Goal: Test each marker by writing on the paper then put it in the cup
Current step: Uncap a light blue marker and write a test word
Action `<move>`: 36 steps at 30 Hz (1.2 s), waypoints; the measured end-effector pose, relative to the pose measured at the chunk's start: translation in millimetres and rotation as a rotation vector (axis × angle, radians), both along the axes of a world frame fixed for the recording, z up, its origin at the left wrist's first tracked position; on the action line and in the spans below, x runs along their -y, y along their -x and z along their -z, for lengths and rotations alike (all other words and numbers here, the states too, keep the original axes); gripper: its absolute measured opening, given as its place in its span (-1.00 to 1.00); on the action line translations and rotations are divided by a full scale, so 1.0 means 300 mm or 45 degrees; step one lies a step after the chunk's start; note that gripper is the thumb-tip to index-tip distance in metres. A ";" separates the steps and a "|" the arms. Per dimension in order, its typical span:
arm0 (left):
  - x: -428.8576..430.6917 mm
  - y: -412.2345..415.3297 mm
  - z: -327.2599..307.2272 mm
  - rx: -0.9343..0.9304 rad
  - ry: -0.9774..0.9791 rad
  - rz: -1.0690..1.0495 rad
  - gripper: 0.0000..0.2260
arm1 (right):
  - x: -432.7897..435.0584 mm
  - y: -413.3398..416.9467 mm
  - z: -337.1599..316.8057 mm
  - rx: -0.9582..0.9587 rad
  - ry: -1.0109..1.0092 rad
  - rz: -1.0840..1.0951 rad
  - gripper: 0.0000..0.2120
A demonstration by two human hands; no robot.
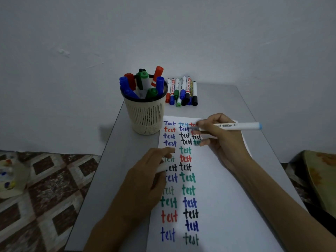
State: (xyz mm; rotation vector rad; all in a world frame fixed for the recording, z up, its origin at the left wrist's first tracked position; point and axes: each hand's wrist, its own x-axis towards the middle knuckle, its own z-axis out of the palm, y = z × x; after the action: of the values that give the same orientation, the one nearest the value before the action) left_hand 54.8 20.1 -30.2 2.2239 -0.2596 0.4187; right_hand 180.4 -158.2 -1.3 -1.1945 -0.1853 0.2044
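The right hand point(220, 137) grips a slim white marker with a light-blue end point(236, 126), fingers closed around its forward section. The barrel lies nearly level, blue end pointing right, tip at the third column of words on the white sheet of paper point(218, 188) (the tip itself is blurred). The left hand point(145, 180) rests on the sheet's left edge with its fingers curled around a short white cylindrical object point(161, 167), probably a cap; only part of it shows. The sheet carries columns of the word "test" in blue, red, black and green. The cream perforated plastic cup with a black rim point(145, 115) stands just beyond the sheet's top-left corner and holds capped blue, red and green markers. A row of loose whiteboard markers point(181, 91) lies beside the cup on the grey table point(112, 179), near the wall.
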 end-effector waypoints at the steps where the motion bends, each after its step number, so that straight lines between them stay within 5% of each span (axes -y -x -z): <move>1: 0.001 -0.001 -0.001 -0.001 0.017 0.000 -0.63 | -0.002 0.002 0.003 0.028 0.030 0.004 -0.85; 8: -0.003 -0.003 0.007 -0.002 0.018 -0.007 -0.66 | -0.018 0.001 0.027 0.355 0.498 0.292 -0.72; 36: -0.008 -0.004 0.014 0.007 -0.033 0.017 -0.72 | -0.031 0.001 0.038 0.398 0.594 0.124 -0.65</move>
State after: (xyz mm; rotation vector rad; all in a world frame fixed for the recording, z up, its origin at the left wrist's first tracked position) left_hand 56.1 22.6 -34.3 2.2453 -0.2843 0.4163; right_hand 180.0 -148.8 -12.6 -1.6946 -0.3655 -0.0310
